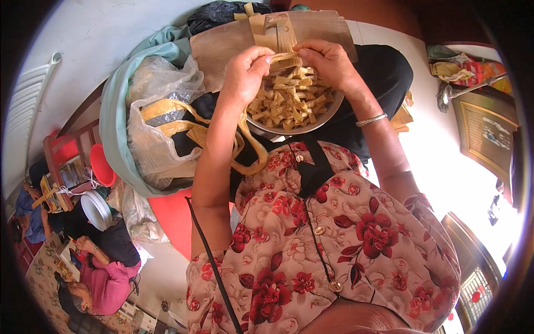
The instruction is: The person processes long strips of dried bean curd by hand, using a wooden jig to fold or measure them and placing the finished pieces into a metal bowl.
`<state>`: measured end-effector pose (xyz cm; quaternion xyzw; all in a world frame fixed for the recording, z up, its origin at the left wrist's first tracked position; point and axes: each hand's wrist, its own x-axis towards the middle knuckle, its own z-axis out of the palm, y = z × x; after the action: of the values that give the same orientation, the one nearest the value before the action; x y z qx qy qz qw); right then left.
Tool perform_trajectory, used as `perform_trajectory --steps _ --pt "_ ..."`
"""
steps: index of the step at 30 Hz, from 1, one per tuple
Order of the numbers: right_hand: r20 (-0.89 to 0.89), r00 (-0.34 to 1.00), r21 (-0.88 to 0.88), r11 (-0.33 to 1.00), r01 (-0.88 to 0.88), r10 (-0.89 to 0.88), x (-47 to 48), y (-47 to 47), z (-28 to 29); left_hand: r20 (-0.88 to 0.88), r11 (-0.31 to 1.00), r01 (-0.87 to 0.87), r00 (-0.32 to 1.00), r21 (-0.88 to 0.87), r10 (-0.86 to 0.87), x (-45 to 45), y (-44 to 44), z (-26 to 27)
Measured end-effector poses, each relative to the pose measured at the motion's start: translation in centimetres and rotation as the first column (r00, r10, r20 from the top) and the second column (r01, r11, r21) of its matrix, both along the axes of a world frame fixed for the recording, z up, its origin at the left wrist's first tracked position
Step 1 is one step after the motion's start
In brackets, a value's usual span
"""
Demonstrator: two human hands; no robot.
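Observation:
My left hand [249,75] and my right hand [327,62] pinch a short folded piece of tan strip [285,57] between them, one at each end. Below it, a round metal bowl [311,130] in my lap holds many small knotted tan pieces [288,100]. A worn wooden board [221,48] lies behind my hands, with a flat tan woven or folded strip piece [271,35] on it. Long yellowish strips [255,167] loop beside my left forearm and run to a clear plastic bag [150,137]. The material of the strips cannot be told for certain.
The plastic bag sits in a container lined with green cloth [114,137] at left, beside a red surface [171,213]. A black bag [221,12] lies beyond the board. At lower left are a person in a pink top [106,284], another in blue [27,213] and white tubs [95,211].

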<state>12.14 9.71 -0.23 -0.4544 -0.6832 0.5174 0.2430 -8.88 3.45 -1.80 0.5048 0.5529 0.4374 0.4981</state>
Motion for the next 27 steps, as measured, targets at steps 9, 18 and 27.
perform_trajectory --steps 9,18,27 --pt "-0.018 0.992 0.198 0.972 0.129 -0.128 -1.4 1.8 -3.7 -0.260 0.992 -0.119 0.957 0.039 0.125 0.4 3.4 -2.2" --pt "-0.083 0.958 0.416 0.864 0.283 -0.274 -1.3 -6.4 -6.5 0.270 0.952 -0.291 0.913 -0.091 0.305 0.4 -0.7 -2.9" --pt "0.204 0.975 0.734 0.673 -0.091 -0.090 -1.6 -5.1 0.8 0.399 0.953 -0.139 0.885 -0.269 0.242 6.1 -3.6 0.9"
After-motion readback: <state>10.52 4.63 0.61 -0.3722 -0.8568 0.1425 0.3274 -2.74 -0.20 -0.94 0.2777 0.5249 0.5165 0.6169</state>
